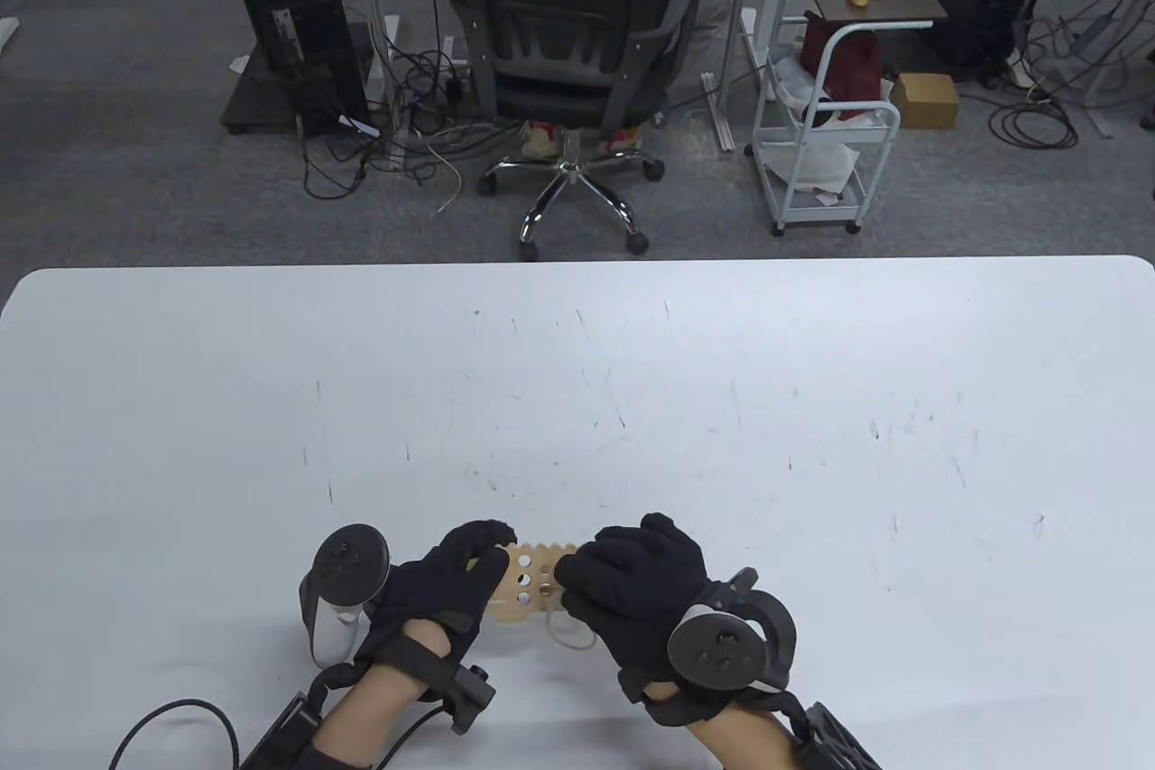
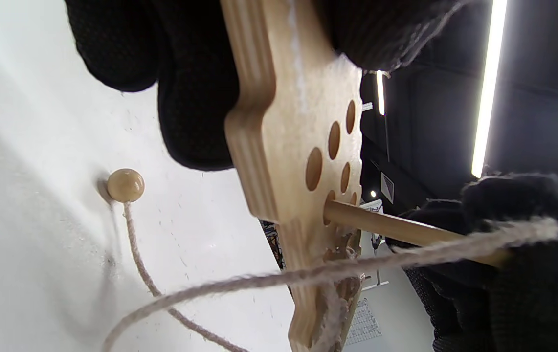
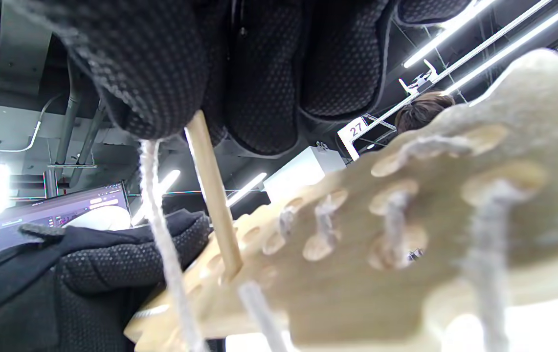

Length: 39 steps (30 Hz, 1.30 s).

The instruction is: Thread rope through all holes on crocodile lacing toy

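- Two gloved hands meet at the bench's (image 1: pixel 271 409) near edge, about six o'clock in the table view.
- Left hand (image 1: pixel 447 594) grips the crocodile lacing toy (image 1: pixel 532 585) by its nine-o'clock end, fingers (image 2: pixel 195 98) curled round the wood.
- Right hand (image 1: pixel 636 594) pinches the wooden needle (image 2: pixel 406 230), its tip in a hole; rope (image 2: pixel 259 281) trails from it.
- Wooden bead (image 2: pixel 125 185) lies on the bench.
- Beyond, at twelve o'clock, stands an office chair (image 1: pixel 573 57).

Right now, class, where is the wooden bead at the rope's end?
In the left wrist view the wooden bead lies on the white table, left of the crocodile board, below the left hand's fingers.
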Motion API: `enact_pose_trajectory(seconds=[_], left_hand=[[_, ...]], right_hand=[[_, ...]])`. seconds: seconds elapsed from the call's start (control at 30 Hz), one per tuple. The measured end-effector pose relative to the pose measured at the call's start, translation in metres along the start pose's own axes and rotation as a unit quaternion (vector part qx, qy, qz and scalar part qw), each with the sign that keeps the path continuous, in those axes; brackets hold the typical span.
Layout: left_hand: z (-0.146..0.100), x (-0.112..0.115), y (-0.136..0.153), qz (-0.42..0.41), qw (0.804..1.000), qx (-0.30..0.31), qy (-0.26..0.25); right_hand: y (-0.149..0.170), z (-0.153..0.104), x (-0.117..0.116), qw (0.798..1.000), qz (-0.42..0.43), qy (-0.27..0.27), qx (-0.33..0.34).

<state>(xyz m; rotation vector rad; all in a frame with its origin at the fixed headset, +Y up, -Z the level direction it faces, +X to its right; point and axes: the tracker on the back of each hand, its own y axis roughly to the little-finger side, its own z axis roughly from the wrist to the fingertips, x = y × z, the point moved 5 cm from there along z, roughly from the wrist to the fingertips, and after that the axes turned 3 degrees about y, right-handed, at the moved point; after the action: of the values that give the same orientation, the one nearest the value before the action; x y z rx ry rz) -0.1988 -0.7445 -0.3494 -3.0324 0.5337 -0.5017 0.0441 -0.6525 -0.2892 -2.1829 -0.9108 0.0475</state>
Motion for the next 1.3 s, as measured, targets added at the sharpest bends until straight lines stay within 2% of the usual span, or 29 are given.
enact_pose_trajectory(seconds=[0.47,1.1,1.3], left_hand=[[-0.003,0.006,-0.013,0.043,0.999,0.032,-0.005],[-0.006,0.016,-0.025,0.051,0.996,0.075,0.010],[-0.005,0.015,-0.025,0.047,0.996,0.074,0.009]], right_hand=[[0.005,0.001,-0.014,0.999,-0.015,-0.036,-0.030],[0.006,0.000,-0.024,0.995,-0.043,-0.076,-0.040],[0.007,0.000,-0.025,0.996,-0.044,-0.073,-0.039]])
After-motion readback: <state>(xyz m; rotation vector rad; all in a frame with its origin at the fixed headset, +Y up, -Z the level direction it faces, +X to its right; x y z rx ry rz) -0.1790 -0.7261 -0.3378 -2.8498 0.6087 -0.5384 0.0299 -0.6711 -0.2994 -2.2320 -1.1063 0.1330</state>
